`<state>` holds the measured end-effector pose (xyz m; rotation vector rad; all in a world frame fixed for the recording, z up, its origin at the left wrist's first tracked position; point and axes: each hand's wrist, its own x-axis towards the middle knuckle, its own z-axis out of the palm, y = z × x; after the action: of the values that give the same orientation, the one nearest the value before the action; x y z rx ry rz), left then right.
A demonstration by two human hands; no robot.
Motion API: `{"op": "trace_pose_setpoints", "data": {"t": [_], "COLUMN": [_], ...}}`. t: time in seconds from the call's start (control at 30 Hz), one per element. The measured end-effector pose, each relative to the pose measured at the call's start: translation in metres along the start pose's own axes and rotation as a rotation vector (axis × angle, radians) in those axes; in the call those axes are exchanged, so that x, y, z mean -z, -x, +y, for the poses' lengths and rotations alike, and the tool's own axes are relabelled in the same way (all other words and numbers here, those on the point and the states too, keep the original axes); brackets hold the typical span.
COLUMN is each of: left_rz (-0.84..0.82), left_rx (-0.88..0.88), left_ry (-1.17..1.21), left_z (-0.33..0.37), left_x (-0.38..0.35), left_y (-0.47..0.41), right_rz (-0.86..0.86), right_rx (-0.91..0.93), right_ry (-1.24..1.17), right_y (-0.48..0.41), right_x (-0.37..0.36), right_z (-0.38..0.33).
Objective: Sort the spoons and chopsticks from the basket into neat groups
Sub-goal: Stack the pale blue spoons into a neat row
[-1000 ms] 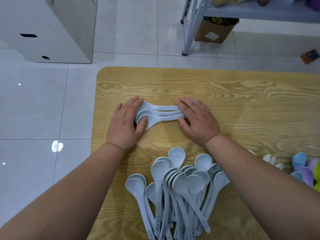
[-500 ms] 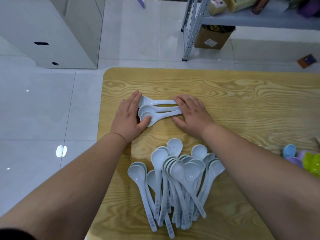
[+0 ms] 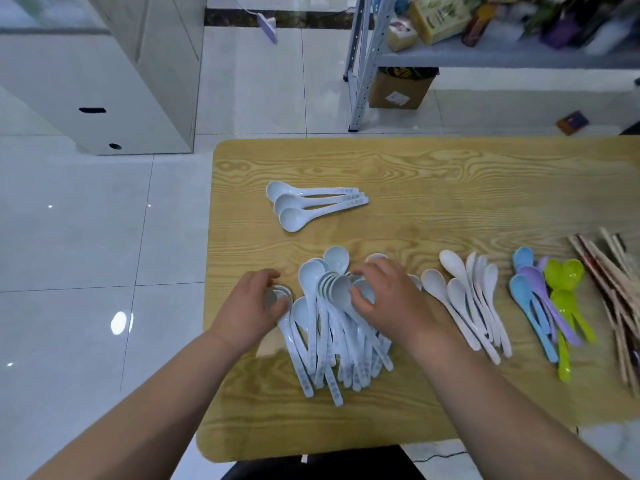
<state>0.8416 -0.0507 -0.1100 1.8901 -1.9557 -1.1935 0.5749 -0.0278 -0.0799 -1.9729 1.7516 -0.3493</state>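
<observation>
While the blue heap is only half dealt with, I read the bench (image 3: 450, 174) from its left edge. The left hand (image 3: 251, 306) sits at the heap's left fringe, its grip curled round two nested spoons (image 3: 278, 295) by their bowls, I judge so that they come out as a pair already stacked. The heap of pale blue spoons (image 3: 325, 341) lies near the front edge toward the left end, bowls pointing to the far edge and handles fanned toward me. That shared heading should make them easy to nest.

Beyond it, nearer the far-left corner, three sorted spoons (image 3: 311, 204) lie touching side by side, bowls left, handles right. I take this as the pattern for the rest.

The right hand (image 3: 394, 303) rests on the heap's right side with fingers bent over the bowls. I cannot tell whether its grip has closed on one or merely steadies them. Just right of it the white spoons (image 3: 467, 299) form their own group, then the coloured spoons (image 3: 540, 299), overlapping, and the chopsticks (image 3: 620, 289) bundled at the right edge.

No basket shows. By my reckoning the kinds are already apart, and only the blue heap wants tidying.
</observation>
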Motion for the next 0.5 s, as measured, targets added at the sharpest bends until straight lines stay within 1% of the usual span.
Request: {"op": "trace_pose_setpoints", "data": {"t": [0.13,0.2,0.33,0.43,0.5], "left_rz": [0.05,0.08,0.065,0.042,0.046], "left_rx": [0.117,0.153,0.206,0.237,0.27], "left_ry": [-0.01,0.012,0.094,0.209,0.327], "left_z": [-0.002,-0.002,0.001,0.003,0.004], "left_x": [-0.005,-0.004,0.001,0.006,0.01], "left_y": [0.009,0.01,0.017,0.029,0.041], "right_rz": [-0.188,-0.236,-0.252,-0.254,-0.236], "right_rx": [-0.238,-0.337,-0.376,-0.407,-0.421], "right_ry": [0.003,-0.001,-0.031,-0.095,-0.113], "right_y": [0.048,0.058,0.058,0.055,0.055], "right_x": [-0.021,-0.027,-0.03,-0.028,-0.029], "right_z": [-0.009,-0.013,-0.02,-0.021,-0.022]}}
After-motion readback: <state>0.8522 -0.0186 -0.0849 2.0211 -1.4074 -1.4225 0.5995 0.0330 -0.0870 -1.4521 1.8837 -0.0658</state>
